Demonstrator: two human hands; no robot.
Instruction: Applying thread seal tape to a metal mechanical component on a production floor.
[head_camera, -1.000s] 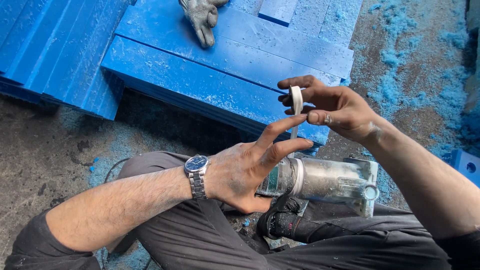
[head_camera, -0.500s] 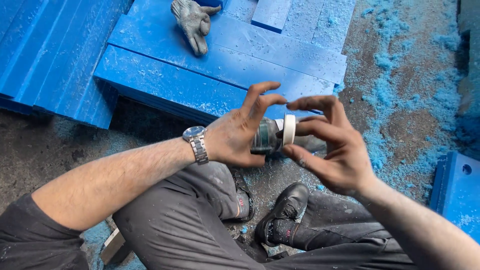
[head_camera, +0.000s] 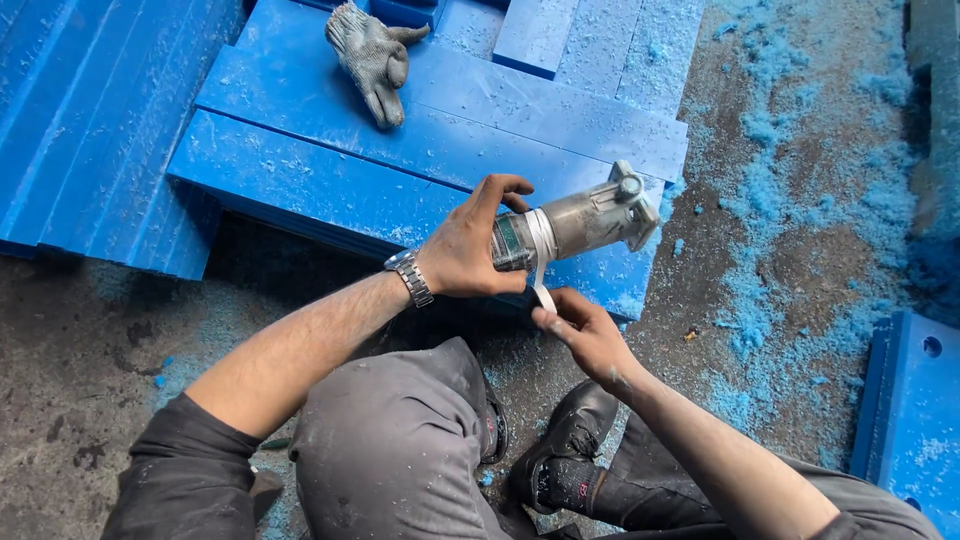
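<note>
Both hands are busy at one object held up over the knees. The left hand (head_camera: 468, 250), a steel-banded wristwatch (head_camera: 410, 277) on its wrist, is curled firmly around the near end of a grey, dusty metal power tool (head_camera: 572, 224) with a cylindrical body, thumb on top and fingers wrapped underneath; the tool points away to the right, tilted slightly upward, its blocky metal head hanging above the edge of the blue boards. The right hand (head_camera: 583, 333) sits just below and a little nearer; its fingertips are pinched closed on the loose end of a strip of white tape (head_camera: 541, 258), which runs up from the pinch and bands the tool's body right beside the left hand's fingers.

Beneath the tool lies a stack of flat blue plastic boards (head_camera: 330, 170), dusted with pale shavings; a grey knitted work glove (head_camera: 372, 55) lies on them at the far side, well apart from the hands. More blue sheets (head_camera: 90, 130) lie to the left; another blue slab with round holes (head_camera: 910, 400) sits at the right edge. Blue shavings (head_camera: 790, 230) are scattered over the dark concrete floor (head_camera: 90, 350); the person sits in grey trousers (head_camera: 400, 450) and black shoes (head_camera: 570, 440).
</note>
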